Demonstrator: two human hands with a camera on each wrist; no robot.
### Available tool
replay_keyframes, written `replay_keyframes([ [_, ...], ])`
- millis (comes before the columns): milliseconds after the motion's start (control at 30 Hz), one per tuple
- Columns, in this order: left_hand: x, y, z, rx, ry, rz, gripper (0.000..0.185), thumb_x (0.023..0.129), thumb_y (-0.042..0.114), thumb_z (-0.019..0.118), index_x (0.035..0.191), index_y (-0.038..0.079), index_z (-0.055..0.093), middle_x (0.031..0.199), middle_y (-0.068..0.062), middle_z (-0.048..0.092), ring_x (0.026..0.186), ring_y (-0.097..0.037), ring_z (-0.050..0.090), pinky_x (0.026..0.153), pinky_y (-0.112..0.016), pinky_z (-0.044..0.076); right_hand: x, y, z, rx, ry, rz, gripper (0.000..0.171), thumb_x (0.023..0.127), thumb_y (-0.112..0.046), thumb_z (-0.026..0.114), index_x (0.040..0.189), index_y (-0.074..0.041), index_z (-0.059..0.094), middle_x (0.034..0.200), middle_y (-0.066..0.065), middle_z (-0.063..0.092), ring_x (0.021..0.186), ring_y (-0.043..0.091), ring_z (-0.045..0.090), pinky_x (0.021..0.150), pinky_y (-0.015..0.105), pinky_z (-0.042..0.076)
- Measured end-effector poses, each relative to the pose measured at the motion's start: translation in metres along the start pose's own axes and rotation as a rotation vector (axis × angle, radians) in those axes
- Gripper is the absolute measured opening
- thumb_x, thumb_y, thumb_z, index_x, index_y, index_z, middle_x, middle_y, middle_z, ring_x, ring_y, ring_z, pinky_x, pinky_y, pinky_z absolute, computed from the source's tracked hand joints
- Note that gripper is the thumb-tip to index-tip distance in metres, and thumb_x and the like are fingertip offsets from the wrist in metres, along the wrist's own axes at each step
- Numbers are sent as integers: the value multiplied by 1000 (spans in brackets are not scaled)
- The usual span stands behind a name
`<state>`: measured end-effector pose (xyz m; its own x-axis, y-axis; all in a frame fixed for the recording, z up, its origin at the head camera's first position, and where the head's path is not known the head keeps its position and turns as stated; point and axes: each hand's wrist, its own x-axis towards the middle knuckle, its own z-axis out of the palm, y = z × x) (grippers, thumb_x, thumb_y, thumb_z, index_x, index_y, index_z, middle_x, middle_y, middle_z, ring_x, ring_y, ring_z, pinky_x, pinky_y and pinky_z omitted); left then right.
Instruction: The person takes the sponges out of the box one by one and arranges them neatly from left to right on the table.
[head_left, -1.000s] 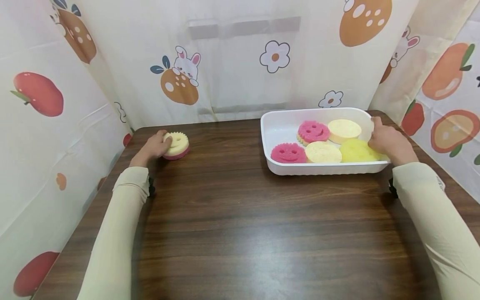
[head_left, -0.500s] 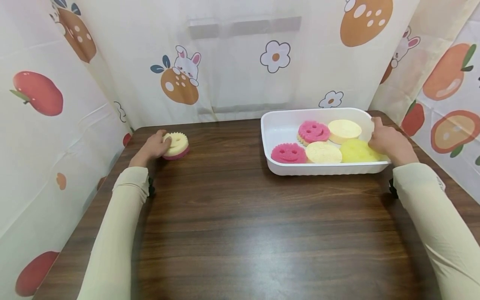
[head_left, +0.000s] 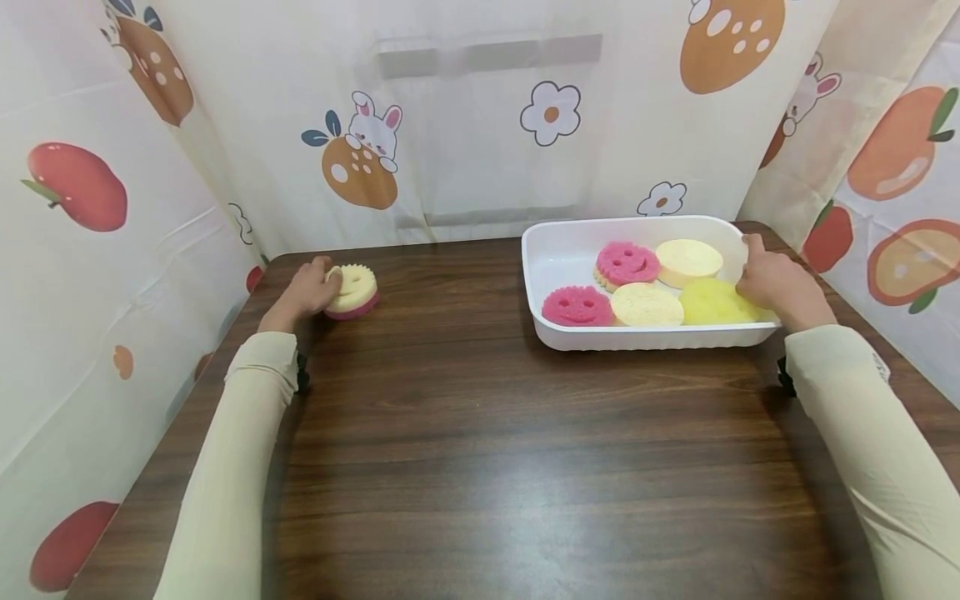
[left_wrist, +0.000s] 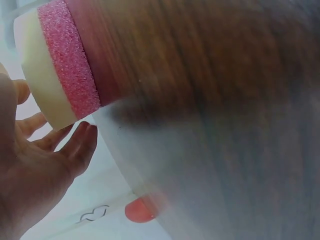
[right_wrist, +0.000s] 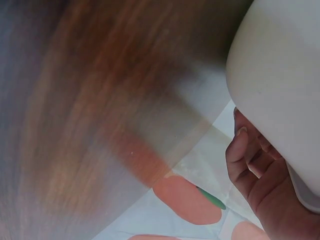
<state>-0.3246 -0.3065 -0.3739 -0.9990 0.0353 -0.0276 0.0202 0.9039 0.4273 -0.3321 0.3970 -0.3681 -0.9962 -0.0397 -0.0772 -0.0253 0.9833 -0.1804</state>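
At the far left of the table, my left hand [head_left: 306, 292] holds the edge of a round smiley-face sponge [head_left: 356, 287], cream on top and pink below. The sponge lies flat on the table; the left wrist view shows its layered side [left_wrist: 70, 60] with the fingers [left_wrist: 82, 145] curled against it. On the right, my right hand [head_left: 783, 283] grips the right rim of a white plastic tray [head_left: 652, 337]. In the right wrist view, curled fingers [right_wrist: 237, 150] sit under the tray's rim, beside its outer wall [right_wrist: 280, 90].
Inside the tray lie two pink smiley sponges [head_left: 628, 264], two pale yellow round sponges [head_left: 690, 260] and a bright yellow sponge [head_left: 716, 302]. The dark wooden table [head_left: 480, 433] stretches between the hands. A printed curtain [head_left: 480, 133] hangs behind and at both sides.
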Motion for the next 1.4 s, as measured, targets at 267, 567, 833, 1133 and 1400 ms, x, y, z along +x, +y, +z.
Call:
replay_keyframes([
  [267, 0, 1, -1, -7, 43, -10, 64, 105, 33, 25, 150, -11, 23, 150, -41, 26, 142, -56, 23, 117, -64, 21, 1, -4, -3, -4, -7, 7, 70, 95, -16, 39, 150, 8, 2, 101, 43, 54, 77, 43, 57, 64, 54, 45],
  [567, 3, 5, -3, -21, 79, 35, 62, 105, 33, 28, 150, -10, 26, 149, -38, 32, 141, -54, 27, 117, -63, 21, 5, -5, -4, 3, -11, 10, 70, 96, -16, 40, 150, 7, 2, 99, 42, 54, 76, 43, 56, 64, 55, 46],
  [833, 4, 10, -1, -38, 70, 47, 62, 105, 34, 30, 150, -8, 26, 150, -38, 30, 143, -54, 23, 117, -63, 20, 3, -4, -1, 6, -15, 57, 77, 95, -18, 44, 154, 2, -1, 110, 43, 50, 81, 43, 55, 65, 54, 45],
  [1133, 8, 13, 0, -28, 90, 76, 59, 104, 31, 33, 148, -9, 30, 147, -38, 35, 140, -54, 27, 116, -63, 22, 0, 1, 0, 11, -3, 37, 75, 93, -16, 44, 152, 6, 2, 104, 43, 52, 78, 43, 54, 64, 53, 45],
  [1400, 6, 16, -1, -37, 95, 70, 58, 104, 30, 34, 148, -7, 30, 146, -35, 35, 141, -53, 25, 117, -62, 21, 2, 2, 2, 9, -7, 35, 76, 94, -16, 44, 152, 5, 1, 105, 43, 52, 78, 42, 54, 63, 52, 44],
])
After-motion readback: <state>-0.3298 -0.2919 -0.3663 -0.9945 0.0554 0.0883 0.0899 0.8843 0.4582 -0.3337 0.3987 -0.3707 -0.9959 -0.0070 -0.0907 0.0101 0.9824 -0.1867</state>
